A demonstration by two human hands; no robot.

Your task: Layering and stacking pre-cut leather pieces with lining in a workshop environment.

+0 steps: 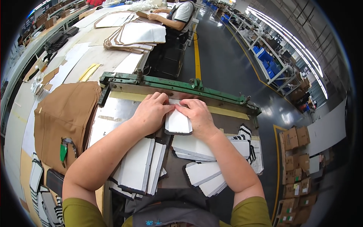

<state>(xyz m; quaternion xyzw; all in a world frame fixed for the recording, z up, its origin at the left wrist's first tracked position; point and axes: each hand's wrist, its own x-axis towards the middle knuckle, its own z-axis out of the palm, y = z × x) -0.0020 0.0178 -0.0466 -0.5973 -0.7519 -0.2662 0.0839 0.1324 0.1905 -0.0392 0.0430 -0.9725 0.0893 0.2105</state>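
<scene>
A small white panel with a dark lower edge (pixel 178 123) lies in front of me on the metal bed of a machine with a green bar (pixel 170 86). My left hand (pixel 152 111) grips its far left corner with bent fingers. On the far right corner, my right hand (pixel 198 116) pinches the same panel, both thumbs pressed on top. The panel's far end is partly hidden by my fingers, close to the machine's steel bar. Similar white panels with dark edges (pixel 134 164) lie fanned beneath my left forearm. More white panels (pixel 206 174) are stacked under my right forearm.
Brown fabric (pixel 66 117) covers the table at left, with a green-handled tool (pixel 64 149) on it. Large white sheets (pixel 141 33) are piled ahead, near a seated co-worker (pixel 183 15). Cardboard boxes (pixel 291 139) stand on the floor at right.
</scene>
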